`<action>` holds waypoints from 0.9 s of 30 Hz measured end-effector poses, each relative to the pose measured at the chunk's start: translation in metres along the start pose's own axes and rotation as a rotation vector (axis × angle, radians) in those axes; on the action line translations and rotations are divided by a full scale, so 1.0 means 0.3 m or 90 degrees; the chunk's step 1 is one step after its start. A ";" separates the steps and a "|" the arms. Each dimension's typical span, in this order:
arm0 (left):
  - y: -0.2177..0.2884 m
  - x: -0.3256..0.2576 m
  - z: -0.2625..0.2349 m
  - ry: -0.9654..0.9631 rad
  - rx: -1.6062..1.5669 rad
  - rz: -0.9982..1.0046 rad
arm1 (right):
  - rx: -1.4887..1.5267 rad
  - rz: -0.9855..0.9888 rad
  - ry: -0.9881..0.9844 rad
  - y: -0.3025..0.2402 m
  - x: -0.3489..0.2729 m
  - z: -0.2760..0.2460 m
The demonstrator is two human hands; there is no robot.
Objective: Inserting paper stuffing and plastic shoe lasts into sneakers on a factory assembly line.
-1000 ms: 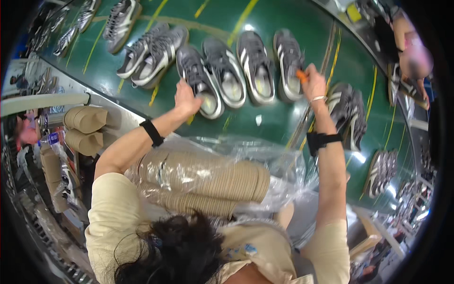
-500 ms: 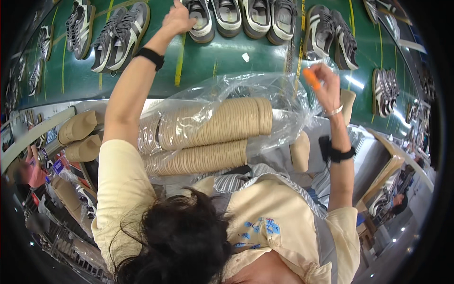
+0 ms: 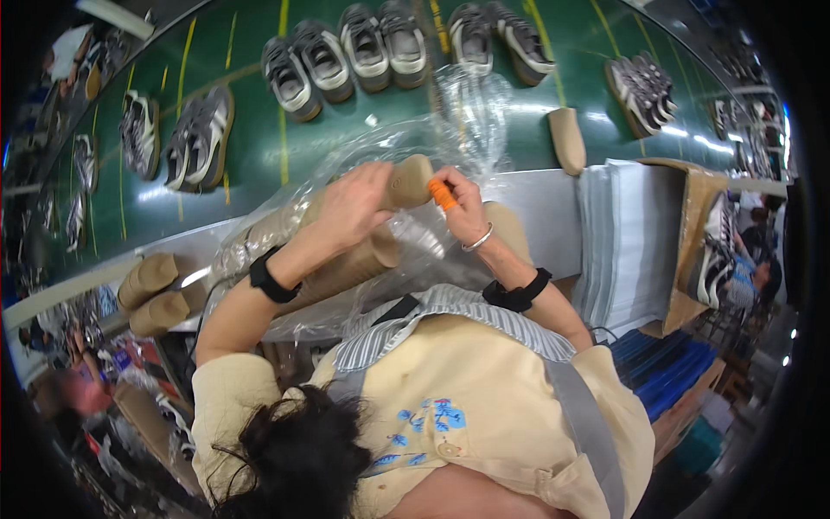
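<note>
A stack of nested tan shoe inserts (image 3: 409, 180) lies in front of me, partly inside a clear plastic bag (image 3: 474, 121). My left hand (image 3: 356, 206) wraps over this stack from above, fingers together along its top. At the stack's right end my right hand (image 3: 462, 206), with orange covers (image 3: 442, 194) on its fingers, pinches the edge of the end insert. A second stack of inserts (image 3: 367, 258) lies nearer to me, partly hidden by my left forearm. How many inserts each hand holds cannot be made out.
Pairs of grey and white sneakers (image 3: 365, 48) stand along the green conveyor belt (image 3: 251, 121). One loose tan insert (image 3: 567, 141) lies on the belt's near edge. To the right is a pile of whitish sheets (image 3: 627, 233) beside a cardboard box (image 3: 692, 251). More inserts (image 3: 151, 281) sit at left.
My left hand has come back from the sneakers on the belt to the stack. My right hand has moved down and left to the stack's end. The view has shifted.
</note>
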State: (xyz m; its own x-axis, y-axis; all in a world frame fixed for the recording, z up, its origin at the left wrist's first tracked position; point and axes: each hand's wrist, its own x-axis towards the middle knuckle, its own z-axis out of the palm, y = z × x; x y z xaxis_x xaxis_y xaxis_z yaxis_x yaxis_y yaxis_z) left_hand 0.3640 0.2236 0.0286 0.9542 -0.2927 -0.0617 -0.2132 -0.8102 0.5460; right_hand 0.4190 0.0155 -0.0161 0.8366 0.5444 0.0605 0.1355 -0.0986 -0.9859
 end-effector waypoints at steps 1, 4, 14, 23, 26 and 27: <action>0.005 0.004 -0.021 -0.015 0.024 0.001 | 0.108 0.055 0.064 -0.015 -0.008 -0.038; 0.083 0.044 -0.077 0.024 -0.049 0.084 | 0.234 0.052 0.063 -0.090 -0.053 -0.171; 0.493 0.062 0.159 -0.265 -0.673 0.031 | -0.593 0.081 0.295 0.023 -0.073 -0.742; 0.621 -0.122 0.301 -0.242 -0.817 -0.202 | -0.671 0.425 0.220 0.366 0.091 -0.840; 0.636 -0.142 0.327 -0.182 -0.900 -0.259 | -0.759 0.129 0.203 0.283 -0.071 -0.763; 0.640 -0.141 0.337 -0.157 -0.896 -0.257 | -0.790 0.022 0.214 0.255 -0.151 -0.740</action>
State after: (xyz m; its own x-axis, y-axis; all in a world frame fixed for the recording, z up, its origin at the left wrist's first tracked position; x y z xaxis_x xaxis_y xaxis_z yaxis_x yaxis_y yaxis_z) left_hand 0.2615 0.0290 0.0516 0.8085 -0.3669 -0.4601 0.5616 0.2475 0.7895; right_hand 0.5092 -0.2017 -0.0597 0.9169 0.3087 0.2530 0.3607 -0.9123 -0.1941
